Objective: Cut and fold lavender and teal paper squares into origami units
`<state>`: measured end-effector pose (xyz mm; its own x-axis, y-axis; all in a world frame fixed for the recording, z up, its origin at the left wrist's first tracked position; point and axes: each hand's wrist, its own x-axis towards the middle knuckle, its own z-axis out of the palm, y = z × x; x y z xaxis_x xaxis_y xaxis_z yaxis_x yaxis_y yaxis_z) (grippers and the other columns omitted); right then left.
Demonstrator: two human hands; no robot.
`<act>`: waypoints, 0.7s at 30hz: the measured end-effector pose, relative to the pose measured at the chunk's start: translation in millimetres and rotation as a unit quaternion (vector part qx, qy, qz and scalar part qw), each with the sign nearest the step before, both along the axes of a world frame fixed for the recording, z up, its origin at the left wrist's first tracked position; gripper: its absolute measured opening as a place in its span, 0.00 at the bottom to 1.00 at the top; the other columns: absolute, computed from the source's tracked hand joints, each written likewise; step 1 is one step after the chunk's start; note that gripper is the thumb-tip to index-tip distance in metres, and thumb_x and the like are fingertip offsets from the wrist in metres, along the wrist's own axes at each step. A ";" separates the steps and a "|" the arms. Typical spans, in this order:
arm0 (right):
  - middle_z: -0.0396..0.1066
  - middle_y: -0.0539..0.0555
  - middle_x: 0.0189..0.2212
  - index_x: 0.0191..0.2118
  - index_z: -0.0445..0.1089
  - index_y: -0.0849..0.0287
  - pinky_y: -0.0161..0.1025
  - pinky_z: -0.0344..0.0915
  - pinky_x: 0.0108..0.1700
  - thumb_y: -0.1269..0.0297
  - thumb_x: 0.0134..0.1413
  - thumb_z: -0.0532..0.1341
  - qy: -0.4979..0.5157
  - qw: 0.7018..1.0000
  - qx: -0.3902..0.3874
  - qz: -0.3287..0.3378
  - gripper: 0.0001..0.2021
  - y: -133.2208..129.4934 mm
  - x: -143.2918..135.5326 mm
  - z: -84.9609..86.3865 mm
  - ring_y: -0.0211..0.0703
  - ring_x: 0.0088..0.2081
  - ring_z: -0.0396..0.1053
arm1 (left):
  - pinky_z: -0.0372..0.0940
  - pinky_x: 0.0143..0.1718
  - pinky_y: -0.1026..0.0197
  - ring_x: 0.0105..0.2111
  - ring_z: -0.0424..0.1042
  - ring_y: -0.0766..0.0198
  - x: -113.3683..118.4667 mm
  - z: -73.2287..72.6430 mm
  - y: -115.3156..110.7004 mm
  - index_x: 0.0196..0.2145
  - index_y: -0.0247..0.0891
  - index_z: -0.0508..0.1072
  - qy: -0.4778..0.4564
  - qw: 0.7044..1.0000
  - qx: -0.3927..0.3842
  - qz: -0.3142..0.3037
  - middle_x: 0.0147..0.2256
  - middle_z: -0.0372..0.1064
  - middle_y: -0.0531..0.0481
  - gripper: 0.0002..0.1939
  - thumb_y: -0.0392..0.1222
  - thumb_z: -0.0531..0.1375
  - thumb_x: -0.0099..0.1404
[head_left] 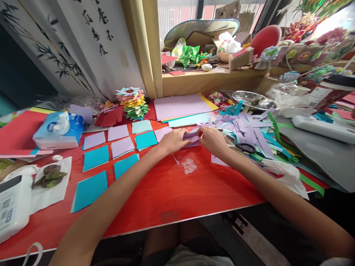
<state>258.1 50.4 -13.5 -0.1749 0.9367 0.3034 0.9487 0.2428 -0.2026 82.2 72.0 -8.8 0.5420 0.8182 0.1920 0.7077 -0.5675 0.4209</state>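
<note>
While the left hand [175,140] and right hand [213,139] pinch purple paper [192,136] near the frame's centre, fingers almost closed, it is better, I think, to hold its 2 sides lightly and level, keeping the strips [249,129], right of centre, away.

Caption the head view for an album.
Left hand and right hand hold purple paper at a red table, near a heap of paper strips.

tissue pack [59,129] left of paper squares [95,157], strips [245,127] right.
</note>
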 end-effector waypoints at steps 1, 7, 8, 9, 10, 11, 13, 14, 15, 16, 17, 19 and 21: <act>0.72 0.58 0.33 0.33 0.68 0.60 0.38 0.54 0.32 0.69 0.50 0.53 0.004 1.000 0.000 -0.003 0.07 1.6 -0.7 -1.2 0.49 0.35 0.67 | 0.61 0.40 0.57 0.40 0.69 0.56 1.0 -1.1 0.8 0.42 0.38 0.69 -0.001 1.000 0.001 0.002 0.40 0.71 0.46 0.19 0.55 0.53 0.60; 0.69 0.60 0.38 0.41 0.63 0.62 0.39 0.56 0.33 0.65 0.49 0.55 0.042 0.999 0.006 -0.034 0.12 9.0 -2.7 -8.9 0.50 0.36 0.67 | 0.60 0.36 0.60 0.34 0.70 0.59 2.4 -4.7 3.0 0.35 0.38 0.72 -0.008 1.000 0.004 0.020 0.34 0.73 0.46 0.11 0.44 0.53 0.61; 0.68 0.61 0.40 0.44 0.61 0.63 0.40 0.57 0.34 0.64 0.49 0.55 0.050 0.998 0.012 -0.042 0.15 9.4 -2.8 -9.3 0.50 0.37 0.67 | 0.60 0.37 0.60 0.35 0.70 0.59 2.1 -4.4 3.1 0.35 0.37 0.72 -0.013 0.999 0.009 0.027 0.34 0.73 0.46 0.10 0.42 0.53 0.61; 0.67 0.62 0.42 0.47 0.59 0.64 0.40 0.58 0.34 0.63 0.49 0.55 0.067 0.996 0.022 -0.048 0.18 9.5 -3.0 -9.1 0.50 0.38 0.67 | 0.60 0.37 0.60 0.36 0.69 0.59 1.5 -3.6 2.9 0.35 0.37 0.72 -0.021 0.999 0.015 0.037 0.35 0.72 0.45 0.11 0.40 0.51 0.61; 0.66 0.63 0.43 0.49 0.58 0.64 0.40 0.59 0.35 0.61 0.49 0.55 0.093 0.994 0.034 -0.050 0.21 9.1 -3.1 -8.4 0.50 0.39 0.66 | 0.59 0.37 0.60 0.36 0.69 0.59 0.7 -2.2 2.5 0.36 0.37 0.72 -0.031 0.998 0.021 0.047 0.36 0.72 0.45 0.11 0.39 0.50 0.62; 0.66 0.63 0.44 0.51 0.56 0.64 0.40 0.59 0.35 0.60 0.49 0.56 0.132 0.989 0.042 -0.048 0.23 8.5 -3.2 -7.1 0.49 0.38 0.67 | 0.59 0.37 0.60 0.36 0.69 0.59 -0.5 -0.3 1.6 0.37 0.36 0.72 -0.041 0.997 0.026 0.057 0.36 0.72 0.45 0.12 0.38 0.49 0.62; 0.68 0.60 0.39 0.50 0.58 0.63 0.39 0.60 0.33 0.59 0.49 0.56 0.229 0.973 0.005 -0.011 0.23 6.5 -3.9 -3.3 0.44 0.33 0.67 | 0.59 0.35 0.61 0.33 0.68 0.61 -3.5 4.6 -1.8 0.38 0.35 0.71 -0.060 0.995 0.031 0.069 0.35 0.72 0.46 0.13 0.39 0.49 0.63; 0.69 0.57 0.33 0.48 0.61 0.63 0.37 0.60 0.30 0.59 0.50 0.55 0.272 0.961 -0.039 0.018 0.20 5.3 -4.6 -1.1 0.41 0.28 0.67 | 0.58 0.34 0.62 0.32 0.68 0.62 -5.1 7.1 -4.4 0.39 0.36 0.71 -0.067 0.995 0.030 0.068 0.34 0.72 0.47 0.13 0.40 0.49 0.63; 0.69 0.54 0.27 0.44 0.64 0.63 0.35 0.59 0.26 0.59 0.52 0.53 0.299 0.949 -0.090 0.052 0.16 4.0 -5.7 1.2 0.38 0.23 0.65 | 0.58 0.33 0.63 0.31 0.67 0.63 -6.7 9.5 -7.5 0.38 0.36 0.71 -0.071 0.995 0.026 0.065 0.33 0.72 0.48 0.13 0.42 0.49 0.63; 0.67 0.51 0.22 0.41 0.66 0.63 0.34 0.57 0.24 0.60 0.53 0.52 0.310 0.941 -0.114 0.072 0.15 2.5 -7.3 3.6 0.36 0.20 0.63 | 0.57 0.31 0.64 0.30 0.67 0.64 -8.4 11.6 -11.0 0.36 0.37 0.72 -0.072 0.995 0.021 0.059 0.32 0.72 0.49 0.13 0.43 0.50 0.63; 0.66 0.50 0.20 0.39 0.67 0.63 0.33 0.56 0.23 0.60 0.54 0.51 0.315 0.938 -0.117 0.082 0.14 0.7 -9.3 6.2 0.34 0.19 0.61 | 0.57 0.31 0.64 0.29 0.66 0.65 -10.2 13.5 -14.8 0.35 0.38 0.72 -0.071 0.996 0.017 0.051 0.31 0.72 0.50 0.14 0.45 0.50 0.63; 0.67 0.51 0.23 0.38 0.68 0.62 0.33 0.57 0.24 0.61 0.55 0.51 0.316 0.941 -0.076 0.093 0.13 -4.6 -15.1 12.3 0.34 0.21 0.63 | 0.55 0.28 0.64 0.27 0.64 0.65 -15.0 16.6 -22.1 0.31 0.38 0.73 -0.065 0.997 0.009 0.040 0.28 0.71 0.51 0.15 0.51 0.52 0.61; 0.69 0.53 0.27 0.43 0.66 0.63 0.35 0.61 0.27 0.62 0.56 0.51 0.317 0.942 -0.042 0.100 0.14 -14.1 -23.3 19.2 0.37 0.25 0.65 | 0.52 0.25 0.64 0.23 0.60 0.67 -23.3 19.4 -27.4 0.27 0.38 0.72 -0.059 0.996 0.019 0.063 0.23 0.67 0.52 0.14 0.50 0.54 0.60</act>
<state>234.8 36.3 5.7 -0.1589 0.9297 0.3322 0.5685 0.3612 -0.7392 58.9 44.5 10.6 0.4079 0.8687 0.2810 0.7211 -0.4952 0.4845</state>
